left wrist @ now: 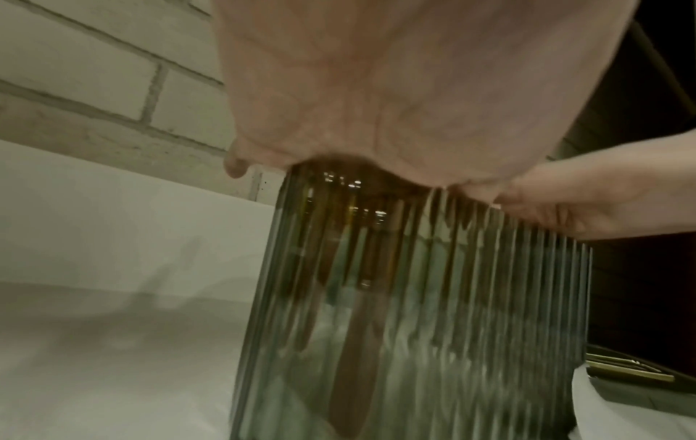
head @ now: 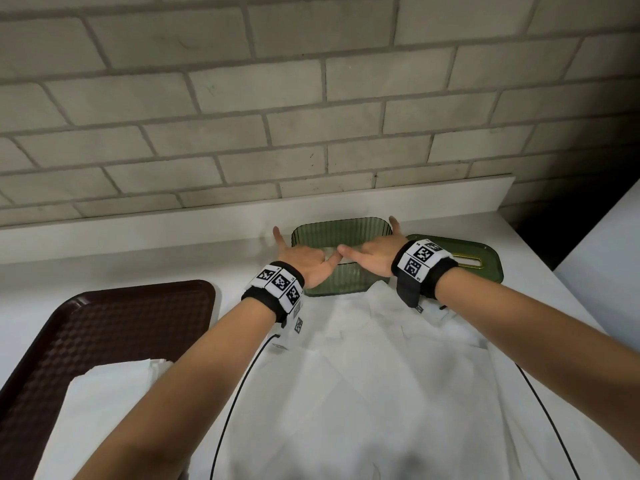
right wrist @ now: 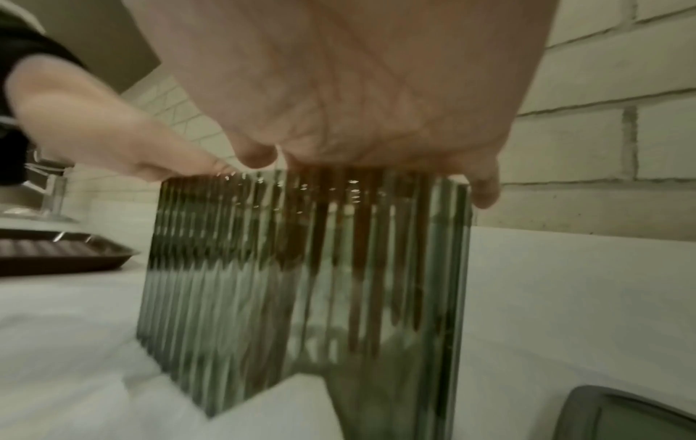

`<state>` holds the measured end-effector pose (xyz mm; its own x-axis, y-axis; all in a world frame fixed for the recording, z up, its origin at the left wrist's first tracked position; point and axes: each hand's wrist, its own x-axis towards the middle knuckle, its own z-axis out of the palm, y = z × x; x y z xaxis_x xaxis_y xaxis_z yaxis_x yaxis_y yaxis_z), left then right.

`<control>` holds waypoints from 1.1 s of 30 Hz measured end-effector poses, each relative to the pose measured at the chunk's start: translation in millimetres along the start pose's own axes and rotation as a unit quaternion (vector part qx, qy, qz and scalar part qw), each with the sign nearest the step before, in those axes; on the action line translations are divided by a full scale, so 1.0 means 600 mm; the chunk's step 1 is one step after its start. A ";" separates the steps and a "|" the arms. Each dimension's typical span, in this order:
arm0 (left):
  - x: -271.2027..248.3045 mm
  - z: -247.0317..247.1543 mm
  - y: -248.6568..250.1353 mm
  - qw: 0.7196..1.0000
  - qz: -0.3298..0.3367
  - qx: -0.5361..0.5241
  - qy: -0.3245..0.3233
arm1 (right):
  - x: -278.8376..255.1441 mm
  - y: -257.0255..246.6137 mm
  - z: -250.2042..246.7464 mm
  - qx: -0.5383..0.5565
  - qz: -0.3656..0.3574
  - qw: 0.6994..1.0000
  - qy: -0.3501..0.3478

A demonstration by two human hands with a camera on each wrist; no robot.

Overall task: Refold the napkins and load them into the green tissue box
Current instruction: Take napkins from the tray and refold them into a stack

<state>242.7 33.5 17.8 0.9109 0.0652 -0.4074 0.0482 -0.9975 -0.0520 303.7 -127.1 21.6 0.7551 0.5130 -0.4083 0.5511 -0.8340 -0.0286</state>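
Green tissue box (head: 341,258) at far desk (head: 145,251) edge, lid (head: 467,258) beside; left hand (head: 304,263) and right hand (head: 374,254), fingers straight inside, pressing napkins down. Risk: ribbed walls catching edges, creasing folds.

No legible words or brands. Wristbands (head: 278,284) (head: 420,259) carry b/w square code markers w/ tiny chars beside them, too small to read. Green tissue box (head: 341,230), its lid (head: 485,258) & tray (head: 104,327): no labels.
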 end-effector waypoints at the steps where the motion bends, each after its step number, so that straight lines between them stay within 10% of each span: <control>1: -0.004 -0.004 0.004 1.000 -0.004 0.000 -0.010 | 0.000 -0.002 0.002 -0.007 0.007 1.000 -0.017; 5: -0.026 -0.020 0.006 0.998 -0.008 -0.051 0.042 | -0.014 -0.007 -0.014 0.023 0.007 1.000 0.008; 11: -0.117 0.016 -0.026 0.919 0.090 -0.226 0.309 | -0.108 0.000 -0.003 0.122 -0.039 0.950 0.284; 14: -0.194 0.054 -0.028 0.903 0.113 -0.331 0.250 | -0.173 -0.018 0.035 0.281 -0.072 0.929 0.231; 22: -0.321 0.216 -0.013 0.962 0.034 -0.270 0.005 | -0.221 -0.079 0.169 0.404 -0.054 0.913 -0.019; 28: -0.326 0.237 -0.005 0.962 0.010 -0.272 0.034 | -0.202 -0.126 0.179 0.496 -0.029 0.866 -0.064; 33: -0.329 0.236 -0.016 0.943 0.001 -0.324 0.080 | -0.183 -0.134 0.187 0.469 -0.016 0.883 -0.014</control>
<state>4.5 34.1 -30.4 0.9588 0.1109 -0.2616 0.2400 -0.8087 0.5370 136.8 -139.0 -33.6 0.7282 0.5452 -0.4153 0.0254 -0.6270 -0.7786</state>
